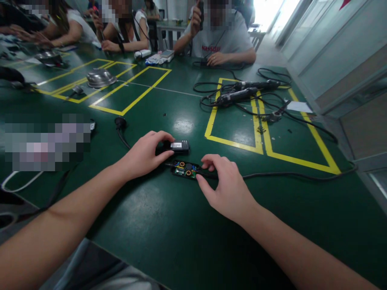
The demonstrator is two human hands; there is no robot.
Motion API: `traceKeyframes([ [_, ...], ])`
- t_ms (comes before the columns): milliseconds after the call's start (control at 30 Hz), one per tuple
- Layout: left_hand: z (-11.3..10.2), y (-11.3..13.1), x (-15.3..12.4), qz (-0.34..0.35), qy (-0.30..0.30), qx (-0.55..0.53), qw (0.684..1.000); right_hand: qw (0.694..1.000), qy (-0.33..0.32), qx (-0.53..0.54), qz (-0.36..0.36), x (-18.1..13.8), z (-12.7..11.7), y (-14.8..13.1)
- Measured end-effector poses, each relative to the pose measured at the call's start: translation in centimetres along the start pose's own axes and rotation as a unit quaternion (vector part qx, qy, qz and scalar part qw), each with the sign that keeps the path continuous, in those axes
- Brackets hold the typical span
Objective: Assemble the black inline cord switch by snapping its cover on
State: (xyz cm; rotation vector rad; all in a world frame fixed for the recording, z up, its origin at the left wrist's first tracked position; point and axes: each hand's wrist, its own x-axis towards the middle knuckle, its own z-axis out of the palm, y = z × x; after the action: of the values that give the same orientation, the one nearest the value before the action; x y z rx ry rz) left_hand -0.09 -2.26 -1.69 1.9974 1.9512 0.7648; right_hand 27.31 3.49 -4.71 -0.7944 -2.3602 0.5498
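Observation:
My left hand (149, 155) grips one end of a black plastic cover (182, 147) with a white printed label, between thumb and fingers. Just in front of it lies an open black casing (176, 175), its green circuit board (181, 170) exposed with copper-wound ring coils. My right hand (223, 181) is closed around the casing's right end, thumb on the near side and fingers curled on the far side. A black cable (281, 174) runs off to the right from under this hand. Its exact fingertip contact is partly hidden.
A black plug (120, 123) lies beyond my left hand. Black corded rod-shaped devices (238, 96) lie at the right among yellow tape lines. A metal bowl (99, 77) stands at the far left. Several people sit across the green table (145, 217), one (217, 38) directly opposite.

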Motion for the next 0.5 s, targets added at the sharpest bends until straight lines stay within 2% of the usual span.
traceKeyframes([
  [100,-0.1,0.1,0.0,0.027,-0.016,0.018,0.999,0.999,-0.029,-0.009,-0.018,0.2,-0.2,0.0],
  [200,-0.5,0.6,-0.4,0.093,0.018,0.03,0.995,0.999,-0.034,0.002,-0.033,0.3,-0.4,0.1],
  [267,-0.9,0.9,-0.7,0.127,0.018,0.019,0.992,0.999,-0.027,0.009,-0.037,0.3,-0.4,0.1],
  [400,-1.2,1.4,-1.0,0.133,-0.091,-0.011,0.987,0.999,-0.025,0.015,-0.029,0.1,-0.4,0.0],
  [500,-1.2,1.7,-1.0,0.118,-0.123,-0.004,0.985,0.999,-0.025,0.022,-0.011,0.1,-0.5,-0.1],
])
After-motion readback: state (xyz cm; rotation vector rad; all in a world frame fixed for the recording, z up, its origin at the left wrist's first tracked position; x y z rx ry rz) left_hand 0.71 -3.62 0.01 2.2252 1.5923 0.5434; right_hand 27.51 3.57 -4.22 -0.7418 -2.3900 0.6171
